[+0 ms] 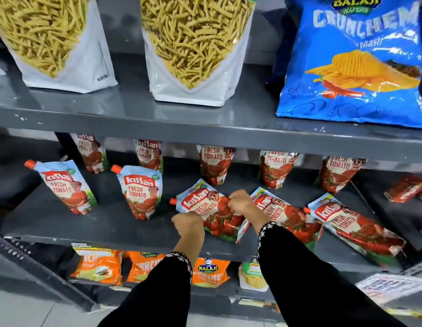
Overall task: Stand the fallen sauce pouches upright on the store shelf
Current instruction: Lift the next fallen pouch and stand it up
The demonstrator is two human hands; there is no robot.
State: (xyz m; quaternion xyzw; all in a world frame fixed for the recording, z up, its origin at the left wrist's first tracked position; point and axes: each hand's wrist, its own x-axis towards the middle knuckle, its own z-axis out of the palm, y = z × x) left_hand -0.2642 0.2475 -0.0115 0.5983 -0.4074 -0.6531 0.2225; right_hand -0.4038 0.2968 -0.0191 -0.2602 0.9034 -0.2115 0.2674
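Three tomato sauce pouches lie flat on the grey middle shelf (111, 223). The leftmost fallen pouch (200, 206) has its orange spout pointing left. My left hand (188, 224) grips its lower left edge and my right hand (243, 205) grips its right side. A second fallen pouch (287, 215) lies just right of my right wrist, and a third fallen pouch (353, 223) lies further right. Two upright pouches (66, 185) (141, 192) stand at the front left. Several more pouches stand in the back row (216, 165).
The upper shelf (134, 116) overhangs the pouches and carries two snack bags (193, 43) and a blue crisp bag (353, 60). Orange snack packs (99, 265) fill the shelf below. Small red sachets (405, 188) lie at the far right.
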